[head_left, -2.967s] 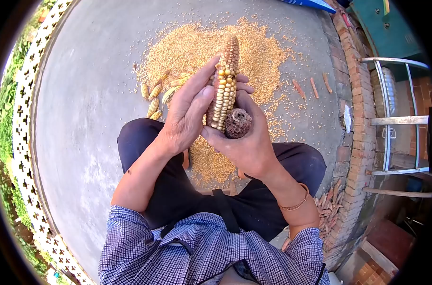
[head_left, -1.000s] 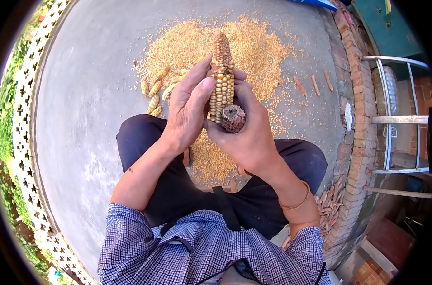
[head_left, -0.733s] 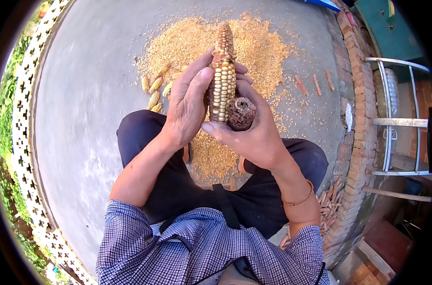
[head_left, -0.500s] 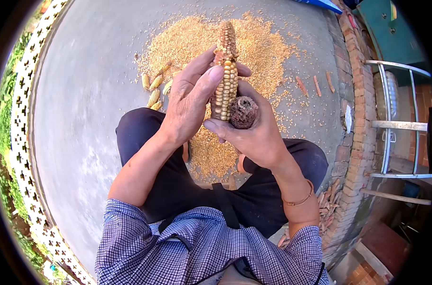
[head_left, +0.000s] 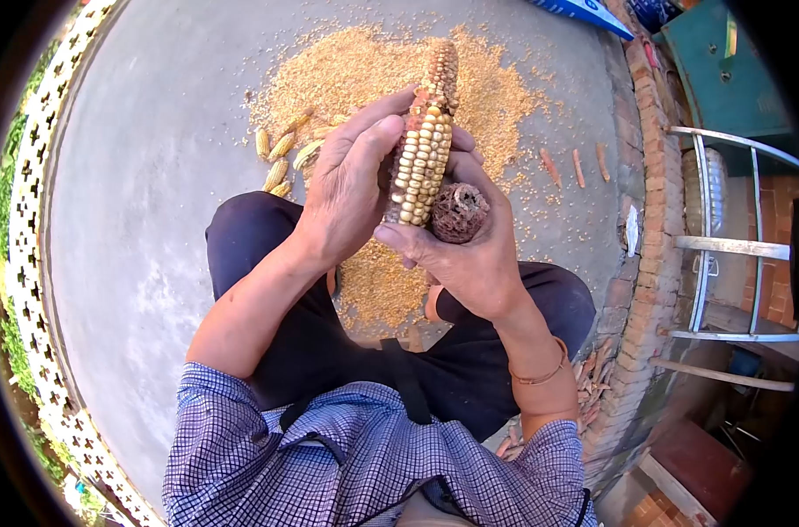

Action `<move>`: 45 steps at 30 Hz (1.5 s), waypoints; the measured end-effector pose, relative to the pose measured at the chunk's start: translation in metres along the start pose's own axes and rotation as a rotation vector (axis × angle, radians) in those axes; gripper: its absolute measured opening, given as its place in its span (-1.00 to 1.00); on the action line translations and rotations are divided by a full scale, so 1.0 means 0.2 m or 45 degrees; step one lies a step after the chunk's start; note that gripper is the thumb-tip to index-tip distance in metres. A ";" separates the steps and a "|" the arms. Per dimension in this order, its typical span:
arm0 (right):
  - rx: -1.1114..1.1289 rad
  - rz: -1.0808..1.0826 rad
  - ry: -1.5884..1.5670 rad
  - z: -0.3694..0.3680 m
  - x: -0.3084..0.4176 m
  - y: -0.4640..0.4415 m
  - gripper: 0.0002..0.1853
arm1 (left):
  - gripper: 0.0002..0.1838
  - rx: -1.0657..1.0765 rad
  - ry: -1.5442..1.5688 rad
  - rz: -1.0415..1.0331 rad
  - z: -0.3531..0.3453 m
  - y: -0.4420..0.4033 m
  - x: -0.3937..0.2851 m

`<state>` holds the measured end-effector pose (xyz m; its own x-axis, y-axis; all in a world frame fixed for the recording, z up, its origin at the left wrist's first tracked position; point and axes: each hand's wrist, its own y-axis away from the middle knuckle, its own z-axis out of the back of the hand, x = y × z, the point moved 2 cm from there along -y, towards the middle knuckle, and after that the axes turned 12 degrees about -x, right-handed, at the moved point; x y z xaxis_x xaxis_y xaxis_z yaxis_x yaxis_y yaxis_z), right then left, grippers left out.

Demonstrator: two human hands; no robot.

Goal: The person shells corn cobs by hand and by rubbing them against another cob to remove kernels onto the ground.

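Note:
A partly shelled ear of corn stands nearly upright between my hands, its top leaning a little right. Pale kernels cover its front, while a reddish strip of bare cob shows along the left side. My left hand is closed around the ear's left side, thumb near the bare patch. The lower end rests in my right hand, which also grips a dark bare corncob, seen end-on beside the ear. Some fingers of both hands are hidden behind the ear.
Loose corn kernels spread over the concrete floor ahead and between my legs. Several ears lie at left, and a few bare cobs at right. A brick edge runs along the right, with a metal ladder beyond.
The ear has turned so that more kernel rows face me, and its top has tipped right. Both hands keep their hold. The whole view has shifted slightly.

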<state>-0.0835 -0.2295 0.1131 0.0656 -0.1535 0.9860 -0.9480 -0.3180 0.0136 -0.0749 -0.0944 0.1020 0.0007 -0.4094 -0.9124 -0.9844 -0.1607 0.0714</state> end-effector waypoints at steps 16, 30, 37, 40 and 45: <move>-0.059 -0.029 -0.004 0.00 0.00 -0.01 -0.54 | -0.47 0.054 -0.002 -0.010 0.00 0.04 -0.02; -0.743 0.301 0.336 0.16 0.05 -0.07 -0.69 | -0.50 0.103 0.146 0.157 -0.01 0.03 0.03; -0.473 -0.064 0.005 0.23 0.02 -0.11 -0.74 | -0.54 0.284 -0.234 0.034 -0.05 0.08 0.08; -0.500 -0.034 -0.124 0.21 0.01 -0.11 -0.77 | -0.56 0.250 -0.188 0.160 -0.03 0.08 0.11; -0.504 -0.098 -0.239 0.21 0.03 -0.10 -0.79 | -0.49 0.208 0.060 0.389 -0.06 0.10 0.06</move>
<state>-0.0507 -0.2641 0.1112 0.1618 -0.3222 0.9327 -0.9819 0.0418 0.1848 -0.0923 -0.1126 0.0971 -0.2942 -0.4582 -0.8387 -0.9555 0.1203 0.2695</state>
